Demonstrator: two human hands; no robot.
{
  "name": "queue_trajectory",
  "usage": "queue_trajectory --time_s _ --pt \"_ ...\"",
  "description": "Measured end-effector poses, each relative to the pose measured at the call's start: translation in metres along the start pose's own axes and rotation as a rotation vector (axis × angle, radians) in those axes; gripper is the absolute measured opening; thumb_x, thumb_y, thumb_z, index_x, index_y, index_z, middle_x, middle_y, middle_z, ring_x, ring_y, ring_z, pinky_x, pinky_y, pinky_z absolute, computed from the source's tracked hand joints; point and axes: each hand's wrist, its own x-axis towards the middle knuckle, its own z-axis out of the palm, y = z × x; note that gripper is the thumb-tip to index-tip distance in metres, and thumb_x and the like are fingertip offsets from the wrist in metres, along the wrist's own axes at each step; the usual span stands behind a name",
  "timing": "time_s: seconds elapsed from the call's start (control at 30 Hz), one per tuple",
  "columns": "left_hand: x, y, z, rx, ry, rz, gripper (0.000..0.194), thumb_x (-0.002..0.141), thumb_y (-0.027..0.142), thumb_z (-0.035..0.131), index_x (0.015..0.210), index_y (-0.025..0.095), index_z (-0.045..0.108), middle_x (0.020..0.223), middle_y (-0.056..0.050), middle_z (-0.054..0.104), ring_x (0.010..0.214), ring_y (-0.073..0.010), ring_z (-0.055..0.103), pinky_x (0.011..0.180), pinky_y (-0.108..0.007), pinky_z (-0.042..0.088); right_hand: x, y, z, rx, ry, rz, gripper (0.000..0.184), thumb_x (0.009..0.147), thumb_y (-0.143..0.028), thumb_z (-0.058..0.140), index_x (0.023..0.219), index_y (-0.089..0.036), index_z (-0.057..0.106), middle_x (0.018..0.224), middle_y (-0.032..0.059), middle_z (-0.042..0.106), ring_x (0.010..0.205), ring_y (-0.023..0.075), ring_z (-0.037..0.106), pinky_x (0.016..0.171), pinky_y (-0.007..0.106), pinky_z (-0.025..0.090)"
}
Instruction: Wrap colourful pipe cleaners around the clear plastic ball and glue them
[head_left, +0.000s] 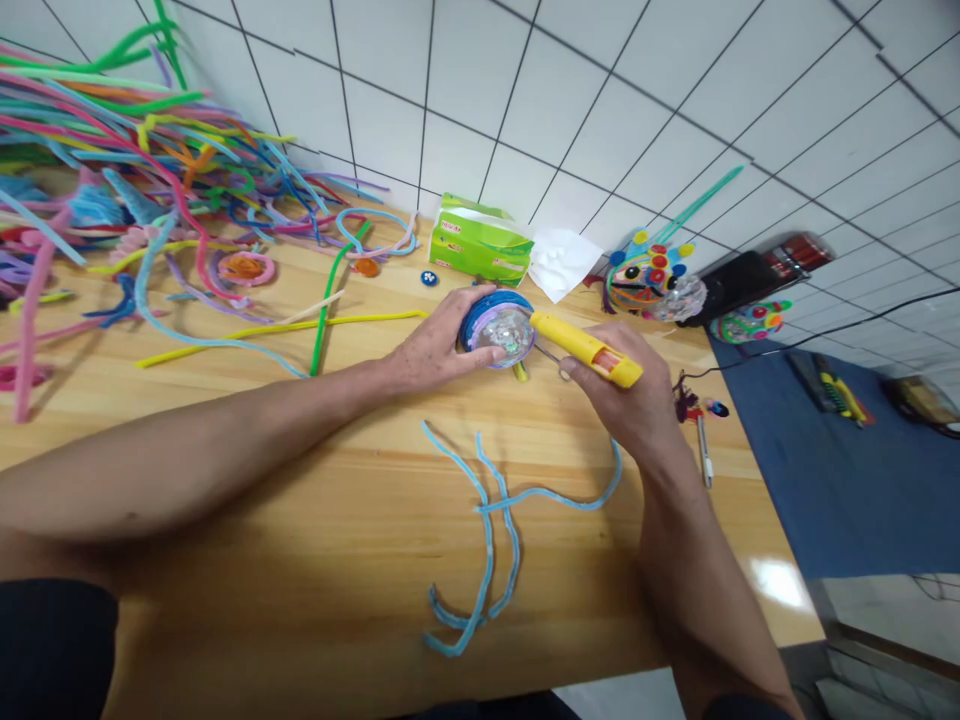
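Observation:
My left hand (435,345) is wrapped around a clear plastic ball (506,335) and steadies it over the table. Dark blue and lilac pipe cleaners circle part of the ball. A yellow glue gun (581,345) is gripped in my right hand (634,390), its tip pointing at the ball's right edge. Whether the tip touches the ball I cannot tell. Just below the ball shows a small yellow-green piece (520,371). Nearer to me, several light blue pipe cleaners (491,520) lie curved and crossed on the wooden table (315,560).
Colourful pipe cleaners (150,130) are heaped at the left. Behind the ball are a green tissue pack (480,240) and a white tissue (562,262). Decorated balls (637,280) stand by the tiled wall. A pen (705,452) and a black cord (825,335) lie at the right.

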Motion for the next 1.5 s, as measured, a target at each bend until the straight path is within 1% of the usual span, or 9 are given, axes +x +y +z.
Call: queue_trajectory --time_s 0.13,0.3,0.43,0.6,0.77,0.97,1.13,1.37,1.5 --pt "0.000 0.000 -0.001 0.010 -0.010 -0.018 0.093 0.100 0.074 0.078 0.169 0.020 0.048 0.172 -0.022 0.058 0.161 -0.0395 0.059 0.139 -0.058 0.048 -0.001 -0.005 -0.001 -0.049 -0.046 -0.083 0.010 0.102 -0.032 0.074 0.111 -0.028 0.074 0.110 0.0074 0.082 0.104 0.0288 0.077 0.089 0.041 0.063" --pt "0.000 0.001 -0.002 0.014 -0.024 -0.025 0.094 0.101 0.074 0.078 0.171 0.019 0.047 0.173 -0.022 0.058 0.163 -0.0393 0.057 0.140 -0.058 0.047 -0.005 -0.005 0.004 -0.076 -0.081 -0.097 0.008 0.107 -0.032 0.072 0.113 -0.027 0.073 0.111 0.0070 0.084 0.103 0.0284 0.080 0.087 0.040 0.060" --pt "0.000 0.002 -0.001 0.008 -0.022 -0.022 0.093 0.101 0.072 0.079 0.171 0.019 0.048 0.174 -0.022 0.057 0.164 -0.0394 0.056 0.141 -0.058 0.046 -0.009 -0.006 0.007 -0.204 -0.093 -0.092 0.009 0.106 -0.025 0.070 0.115 -0.027 0.073 0.106 0.0064 0.083 0.097 0.0285 0.081 0.078 0.037 0.056" --pt "0.001 0.002 0.000 0.007 -0.025 -0.007 0.095 0.100 0.069 0.080 0.171 0.015 0.047 0.174 -0.024 0.057 0.165 -0.0396 0.056 0.142 -0.057 0.045 -0.011 -0.011 0.009 -0.271 -0.108 -0.113 0.016 0.104 -0.018 0.067 0.117 -0.026 0.074 0.108 0.0084 0.084 0.097 0.0287 0.081 0.076 0.036 0.054" --pt "0.001 0.002 0.000 0.013 -0.024 -0.010 0.093 0.099 0.069 0.081 0.171 0.019 0.048 0.173 -0.023 0.058 0.163 -0.0413 0.057 0.140 -0.061 0.046 -0.011 -0.012 0.011 -0.283 -0.108 -0.124 0.014 0.105 -0.021 0.067 0.117 -0.025 0.074 0.108 0.0087 0.084 0.097 0.0284 0.080 0.074 0.035 0.053" --pt "0.001 0.004 0.000 0.003 -0.029 0.007 0.092 0.100 0.069 0.080 0.170 0.018 0.049 0.172 -0.022 0.058 0.163 -0.0397 0.057 0.141 -0.057 0.046 -0.012 -0.011 0.009 -0.286 -0.101 -0.129 0.009 0.107 -0.024 0.065 0.113 -0.025 0.072 0.103 0.0074 0.083 0.093 0.0270 0.079 0.072 0.035 0.051" --pt "0.001 0.005 0.001 0.000 -0.029 0.013 0.092 0.100 0.066 0.081 0.171 0.019 0.048 0.173 -0.023 0.058 0.164 -0.0404 0.056 0.141 -0.059 0.045 -0.012 -0.011 0.009 -0.280 -0.093 -0.112 0.010 0.106 -0.027 0.065 0.113 -0.026 0.072 0.101 0.0074 0.083 0.093 0.0280 0.079 0.072 0.036 0.052" --pt "0.001 0.006 0.000 0.003 -0.036 -0.001 0.095 0.100 0.075 0.078 0.172 0.020 0.048 0.172 -0.022 0.058 0.164 -0.0404 0.056 0.140 -0.059 0.046 -0.012 -0.014 0.009 -0.256 -0.118 -0.113 0.009 0.106 -0.027 0.065 0.111 -0.027 0.073 0.099 0.0070 0.083 0.092 0.0278 0.079 0.072 0.036 0.052" --pt "0.001 0.006 0.000 0.005 -0.039 -0.013 0.094 0.100 0.074 0.078 0.171 0.020 0.049 0.173 -0.022 0.058 0.164 -0.0407 0.055 0.141 -0.059 0.045 -0.012 -0.012 0.007 -0.264 -0.109 -0.099 0.008 0.106 -0.028 0.066 0.111 -0.027 0.073 0.099 0.0068 0.083 0.089 0.0273 0.079 0.070 0.036 0.051"
